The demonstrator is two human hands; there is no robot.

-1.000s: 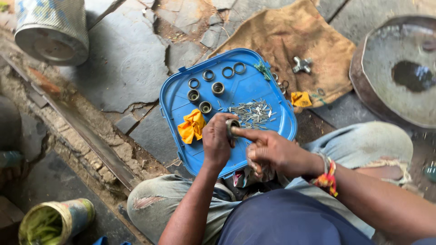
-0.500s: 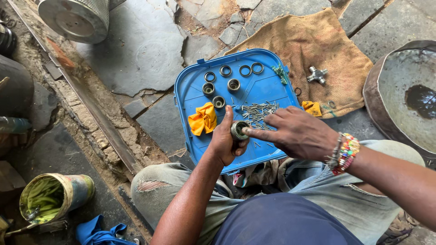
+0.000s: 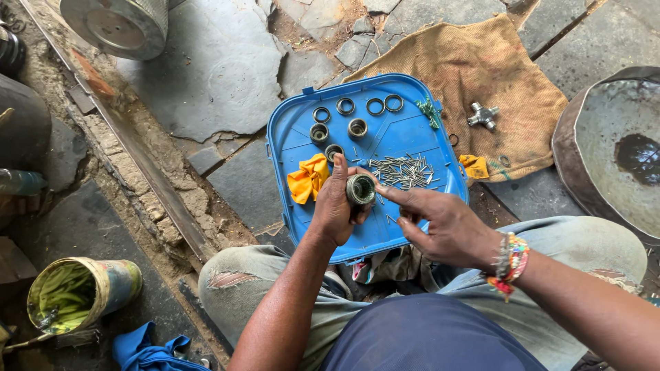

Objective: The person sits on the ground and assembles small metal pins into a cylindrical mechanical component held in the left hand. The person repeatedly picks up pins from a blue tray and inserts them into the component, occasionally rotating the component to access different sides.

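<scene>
My left hand [image 3: 335, 205] grips a small round metal bearing cup [image 3: 360, 189] with its open end facing up, over a blue plastic lid [image 3: 405, 134] used as a tray. My right hand [image 3: 440, 223] is beside the cup, its index finger reaching to the cup's rim; whether it holds anything is hidden. On the lid lie a heap of thin metal needle rollers [image 3: 403, 172], three more cups [image 3: 319, 132], several rings [image 3: 394, 103] and a yellow rag [image 3: 307, 177].
A brown sack cloth [image 3: 481, 75] behind the lid carries a metal cross-shaped joint piece [image 3: 484, 116]. A large metal pan [image 3: 619, 144] sits at right, a metal drum [image 3: 117, 24] at top left, a tin of green grease [image 3: 75, 292] at bottom left, a blue cloth [image 3: 148, 347] below.
The view has shifted so the lid sits more to the right. My left hand has turned the cup's open end upward, and my right index finger now points at its rim.
</scene>
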